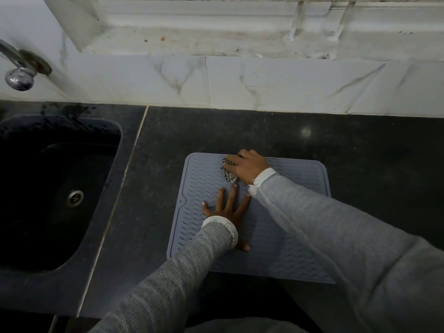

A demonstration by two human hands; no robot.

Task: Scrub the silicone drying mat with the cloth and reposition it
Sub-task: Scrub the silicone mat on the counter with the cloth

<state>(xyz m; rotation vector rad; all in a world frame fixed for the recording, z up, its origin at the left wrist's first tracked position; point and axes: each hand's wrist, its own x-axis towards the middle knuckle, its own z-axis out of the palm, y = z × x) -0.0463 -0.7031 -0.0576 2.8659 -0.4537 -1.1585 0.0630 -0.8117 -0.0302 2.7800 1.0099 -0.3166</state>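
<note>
A grey silicone drying mat [199,179] with a wavy ribbed surface lies flat on the black counter, right of the sink. My left hand [228,207] presses flat on the mat's middle with its fingers spread. At the mat's far edge, my right hand [249,168] grips a bunched black-and-white checked cloth [228,174] and holds it against the mat. Most of the cloth is hidden under the hand. Both arms wear grey sleeves that cover the mat's right and near parts.
A dark sink [48,188] with a metal drain [75,197] lies to the left. A chrome tap [19,68] sticks out of the marble-tiled wall [264,85]. Black counter [372,145] stretches right of and behind the mat.
</note>
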